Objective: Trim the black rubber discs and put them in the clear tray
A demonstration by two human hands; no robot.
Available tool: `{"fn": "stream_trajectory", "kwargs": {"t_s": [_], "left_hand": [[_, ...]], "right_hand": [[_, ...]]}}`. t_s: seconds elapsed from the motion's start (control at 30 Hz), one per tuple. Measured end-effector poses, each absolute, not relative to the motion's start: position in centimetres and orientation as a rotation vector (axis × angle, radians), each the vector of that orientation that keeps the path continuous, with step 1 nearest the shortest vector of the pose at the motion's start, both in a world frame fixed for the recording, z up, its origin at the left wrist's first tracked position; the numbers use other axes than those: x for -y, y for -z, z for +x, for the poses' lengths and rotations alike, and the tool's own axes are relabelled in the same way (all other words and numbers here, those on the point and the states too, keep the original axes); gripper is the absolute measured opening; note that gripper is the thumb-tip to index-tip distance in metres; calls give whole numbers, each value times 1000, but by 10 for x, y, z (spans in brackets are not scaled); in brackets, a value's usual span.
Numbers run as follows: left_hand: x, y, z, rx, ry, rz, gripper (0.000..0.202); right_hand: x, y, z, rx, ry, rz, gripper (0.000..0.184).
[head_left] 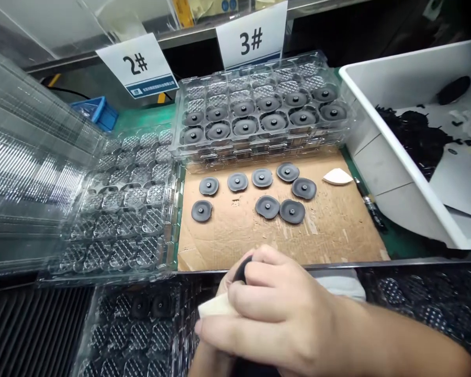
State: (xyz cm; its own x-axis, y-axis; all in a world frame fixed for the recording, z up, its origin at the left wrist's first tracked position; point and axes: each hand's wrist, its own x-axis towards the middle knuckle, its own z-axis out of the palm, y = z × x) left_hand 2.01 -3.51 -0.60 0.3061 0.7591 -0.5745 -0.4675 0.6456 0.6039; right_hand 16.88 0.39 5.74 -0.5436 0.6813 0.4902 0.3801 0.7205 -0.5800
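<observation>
My right hand (275,306) is closed in front of the cardboard's near edge, its fingers pinching a cream-white sponge-like wedge (217,306). Behind it, mostly covered, my left hand (228,280) is closed around a dark rubber-like disc (242,269); only a small part of that disc shows between the hands. The wedge is close against the disc, though their contact is hidden. Beyond the hands, several dark grey round discs with centre studs, such as this disc (267,206), lie on the cardboard sheet (227,241). A white wedge (337,177) rests at the right.
Stacked clear trays (259,139) behind the cardboard hold grey discs in their front rows. Another clear tray (129,209) stands left. A white bin (400,152) at right contains black scraps. A pen-like tool (372,212) lies beside it. Signs read 2# (137,65) and 3# (253,39).
</observation>
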Motion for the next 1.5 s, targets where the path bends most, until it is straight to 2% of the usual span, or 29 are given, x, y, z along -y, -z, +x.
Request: {"fn": "stream_trajectory", "kwargs": {"t_s": [0.07, 0.17, 0.3, 0.47, 0.67, 0.8, 1.1, 1.27, 1.4, 1.5], "left_hand": [[33, 3, 22, -923, -823, 363, 68], [28, -2, 20, -832, -804, 293, 69], [26, 3, 12, -724, -818, 209, 68], [27, 19, 1, -700, -886, 144, 72], [20, 24, -4, -682, -1008, 80, 53], [16, 24, -5, -689, -1090, 5, 50], [14, 24, -14, -715, -1177, -47, 45], [13, 23, -9, -771, -1187, 49, 50], [12, 22, -6, -853, -1131, 155, 43], [14, 20, -4, -864, -1137, 208, 46]], "right_hand": [[-9, -47, 174, 2056, -629, -859, 29], [-21, -12, 184, 1713, -854, -1295, 26], [-19, 52, 181, 1787, -1011, -1500, 25], [11, 94, 165, 1910, -855, -1574, 34], [17, 99, 162, 2055, -662, -1607, 38], [-4, 103, 160, 2059, -569, -1625, 38], [-27, 93, 161, 2062, -608, -1477, 29], [-28, 30, 144, 1866, -667, -1482, 22], [-15, -25, 124, 1865, -874, -1072, 20], [-15, -42, 120, 2025, -1084, -1024, 19]]}}
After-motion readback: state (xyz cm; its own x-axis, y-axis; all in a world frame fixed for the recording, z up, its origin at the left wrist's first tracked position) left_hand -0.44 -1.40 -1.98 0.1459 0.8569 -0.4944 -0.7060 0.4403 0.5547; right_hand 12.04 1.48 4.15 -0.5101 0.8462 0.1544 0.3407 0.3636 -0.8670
